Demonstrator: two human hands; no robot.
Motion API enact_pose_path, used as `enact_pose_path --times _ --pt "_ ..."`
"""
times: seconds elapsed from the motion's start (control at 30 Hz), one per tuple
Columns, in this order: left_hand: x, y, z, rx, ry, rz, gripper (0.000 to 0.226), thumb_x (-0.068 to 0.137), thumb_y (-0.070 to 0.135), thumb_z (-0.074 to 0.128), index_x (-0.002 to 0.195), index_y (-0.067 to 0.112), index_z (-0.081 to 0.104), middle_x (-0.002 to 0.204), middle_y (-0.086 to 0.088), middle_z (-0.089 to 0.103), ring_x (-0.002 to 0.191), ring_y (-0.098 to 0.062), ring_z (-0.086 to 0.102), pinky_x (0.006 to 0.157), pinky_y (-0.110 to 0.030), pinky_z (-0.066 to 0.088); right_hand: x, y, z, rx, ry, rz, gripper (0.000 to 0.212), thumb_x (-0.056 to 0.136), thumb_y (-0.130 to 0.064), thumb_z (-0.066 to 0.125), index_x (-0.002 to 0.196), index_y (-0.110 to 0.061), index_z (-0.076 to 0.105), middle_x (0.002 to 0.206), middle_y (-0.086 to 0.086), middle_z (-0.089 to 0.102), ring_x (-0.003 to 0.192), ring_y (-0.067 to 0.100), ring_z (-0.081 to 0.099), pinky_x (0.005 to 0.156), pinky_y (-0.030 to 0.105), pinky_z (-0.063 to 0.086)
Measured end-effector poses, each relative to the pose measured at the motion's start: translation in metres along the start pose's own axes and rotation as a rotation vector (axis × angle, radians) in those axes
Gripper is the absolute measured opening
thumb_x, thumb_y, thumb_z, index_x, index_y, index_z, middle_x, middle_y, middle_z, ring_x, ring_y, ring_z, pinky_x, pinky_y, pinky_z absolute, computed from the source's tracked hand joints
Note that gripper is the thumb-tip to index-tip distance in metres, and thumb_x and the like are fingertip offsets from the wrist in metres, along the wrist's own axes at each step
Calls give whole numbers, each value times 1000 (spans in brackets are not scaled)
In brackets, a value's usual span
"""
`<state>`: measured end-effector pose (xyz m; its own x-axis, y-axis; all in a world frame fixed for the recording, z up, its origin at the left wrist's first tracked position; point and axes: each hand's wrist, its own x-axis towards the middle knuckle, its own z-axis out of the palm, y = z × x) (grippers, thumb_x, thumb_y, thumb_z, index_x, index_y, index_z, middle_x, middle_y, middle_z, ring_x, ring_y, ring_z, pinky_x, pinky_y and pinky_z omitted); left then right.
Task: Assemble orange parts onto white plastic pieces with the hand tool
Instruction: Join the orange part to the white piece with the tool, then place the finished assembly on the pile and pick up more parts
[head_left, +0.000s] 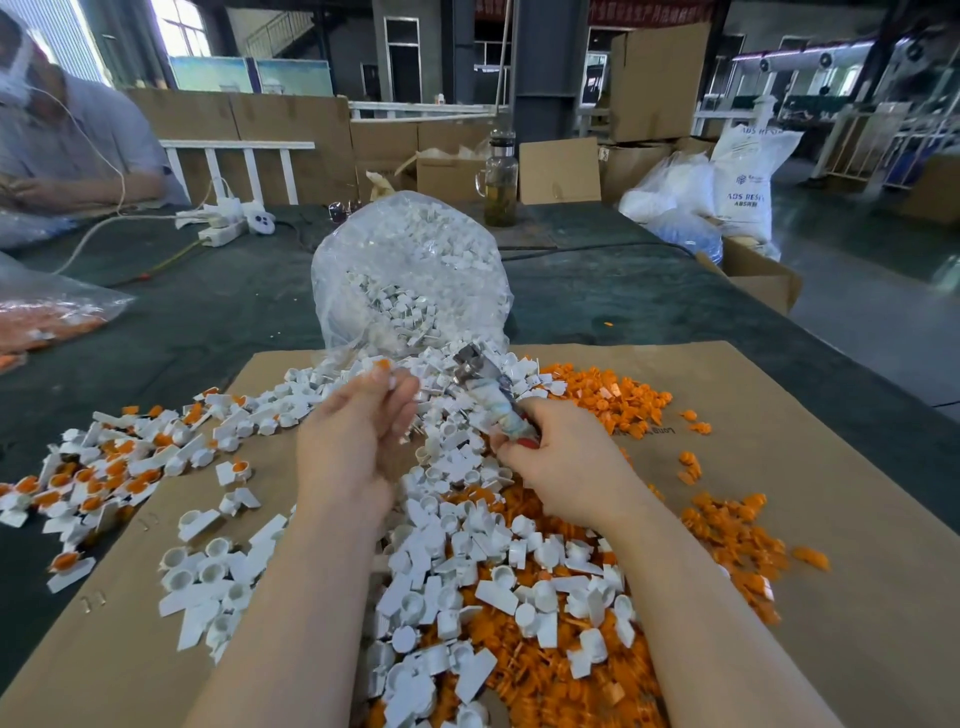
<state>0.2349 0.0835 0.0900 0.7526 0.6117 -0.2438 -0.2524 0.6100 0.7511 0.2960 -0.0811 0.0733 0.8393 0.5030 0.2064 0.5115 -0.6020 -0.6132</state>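
Cardboard sheet (779, 519): white pieces (447, 561), parts bag (410, 270) behind.

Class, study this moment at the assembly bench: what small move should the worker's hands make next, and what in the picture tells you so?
Probably bring the two hands together. The left hand pinches a white piece topped with an orange part at its fingertips, while the right hand grips the hand tool, whose metal head points toward that piece but remains apart from it. Setting the head on the orange part seems the likely next step.

left hand (353, 441) raised, fingers curled | right hand (566, 467) fisted grip
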Motion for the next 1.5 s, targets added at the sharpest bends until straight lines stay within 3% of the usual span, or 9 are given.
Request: enact_pose_path --times 0.2,0.43,0.6,0.73,0.87,0.93,1.2,1.37,1.5 --pt "19 18 -20 -381 263 -57 19 102 9 51 118 3 58 102 -8 75 79 -9 75 71 -21 60 5 11 -2 -135 83 119 19 92 -39 56 79 -25 55 74 -7 58 66 10 55 52 25 38" --pt "19 23 -28 -514 243 27 16 97 6 60 112 6 61 110 -5 71 93 -10 73 80 -23 59 3 13 -4 -211 54 147 29 90 -35 60 67 -29 45 68 -8 54 60 8 51 48 23 33" --pt "16 18 -17 155 130 0 20 86 13 75 105 17 70 96 1 77 75 -5 70 63 -21 56 3 9 -6 -206 -61 52 29 86 -44 65 67 -27 49 68 -9 54 61 8 50 51 24 33" --pt "11 6 -11 622 21 77 7 87 18 74 92 21 71 92 2 72 79 -13 63 78 -33 53 0 6 -6 -232 -142 -21 25 82 -48 68 77 -25 59 75 -8 57 67 8 52 53 26 35" --pt "11 -1 -12 955 -85 112 8 86 26 75 88 23 68 80 3 68 55 -11 51 49 -25 42 -1 6 -2 -301 -143 -18 24 86 -47 63 76 -27 56 75 -10 57 69 10 55 55 28 43" --pt "11 -3 -13 1108 -149 153 16 84 31 77 91 23 66 81 1 66 55 -11 51 48 -23 40 0 7 2 -333 -82 32 24 87 -45 62 73 -28 53 74 -10 56 67 10 53 51 28 42" --pt "9 -5 -14 1482 -356 162 36 73 31 86 102 31 64 98 8 61 90 -11 61 84 -35 54 3 11 -11 -186 -97 107 23 87 -38 65 72 -23 58 66 -5 58 56 8 52 48 23 38" --pt "12 -9 -16 1511 -253 275 23 81 25 80 96 30 64 84 12 60 69 -3 57 55 -21 42 -4 6 -21 -122 -304 14 21 84 -35 72 71 -27 57 67 -8 57 54 2 48 49 17 34" --pt "14 -12 -16 1625 -232 344 25 87 28 72 109 28 61 102 4 61 76 -7 54 59 -22 41 -7 7 -22 -196 -334 -36 26 83 -32 72 68 -33 51 69 -10 54 61 4 48 54 22 34"
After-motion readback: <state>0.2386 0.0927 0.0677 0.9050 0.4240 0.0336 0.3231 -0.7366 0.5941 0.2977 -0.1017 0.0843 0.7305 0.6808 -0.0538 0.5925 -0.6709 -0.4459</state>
